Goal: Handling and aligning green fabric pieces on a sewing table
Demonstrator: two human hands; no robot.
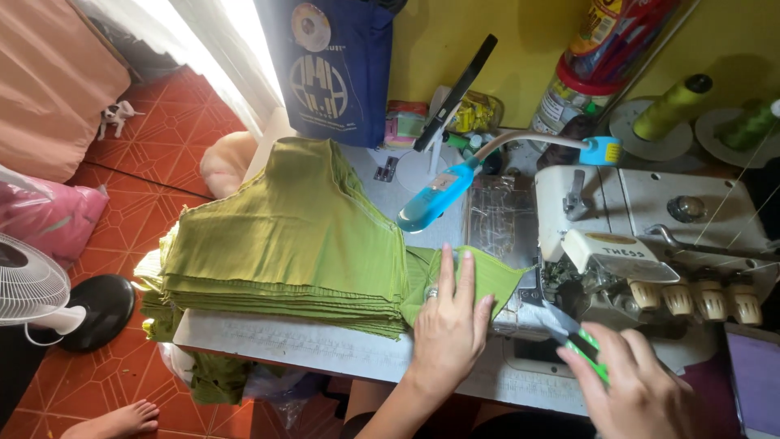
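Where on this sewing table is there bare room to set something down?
A bare strip of table runs along the front edge, below the stack of green fabric and left of the left hand. A smaller patch lies behind the stack, near the blue lamp. Around the sewing machine and right hand it is crowded.
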